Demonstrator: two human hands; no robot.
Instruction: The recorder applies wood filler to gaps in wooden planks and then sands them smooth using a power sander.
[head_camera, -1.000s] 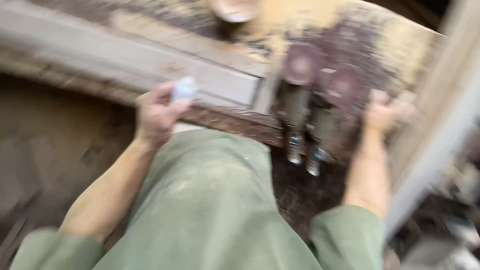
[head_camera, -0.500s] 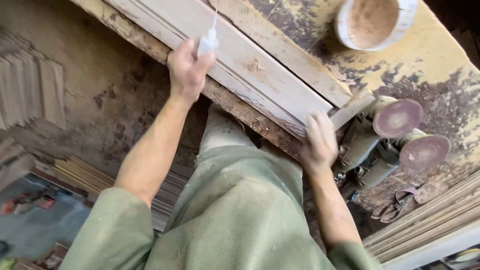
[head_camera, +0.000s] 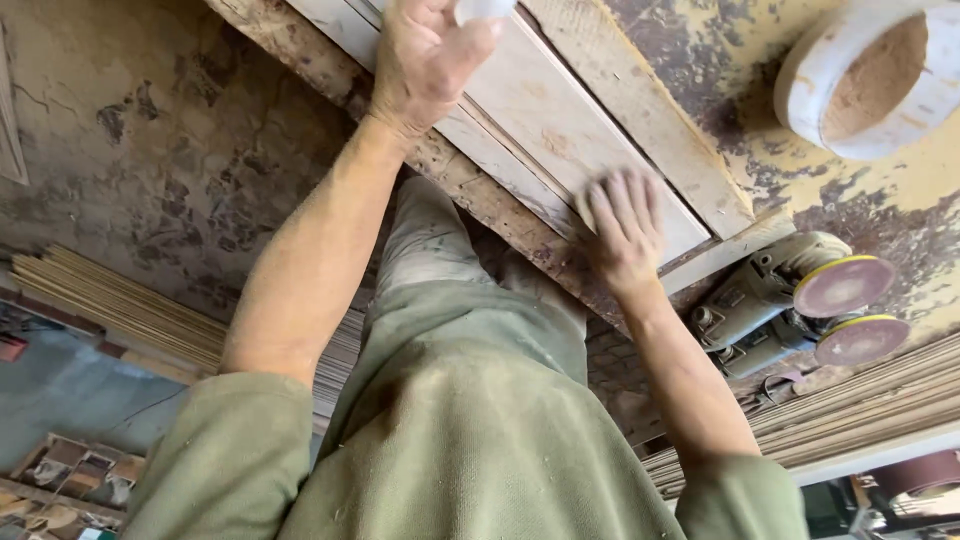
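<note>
Wood panel (head_camera: 560, 140), pale and framed with raised edges, lies across the table (head_camera: 900, 210) in front of me, running from the upper left down toward the right, its near long edge along the table's worn front edge. My right hand (head_camera: 622, 232) lies flat on it near its right end, fingers spread and palm down, pressing on the pale surface and holding nothing. My left hand (head_camera: 425, 60) is raised over the panel farther along, curled shut around a small white bottle (head_camera: 484, 8), which is mostly cut off by the top of the view, so I cannot tell where its tip points.

Just beyond the panel's far edge lies a second, rougher board (head_camera: 650, 120), parallel to it. The table top is yellowish and badly worn, with dark patches where the coating has gone. On it at the upper right stands a white round bowl (head_camera: 870, 80) filled with brownish sawdust-like powder. Just right of the panel's end, two disc sanders (head_camera: 800, 300) lie side by side, their reddish round pads facing right, the grey bodies pointing back toward me.

Below the table, stacks of thin wooden strips (head_camera: 110, 300) lie on the floor to my left, and more long strips (head_camera: 860, 400) are piled at my right. My green shirt (head_camera: 470, 430) fills the bottom of the view.
</note>
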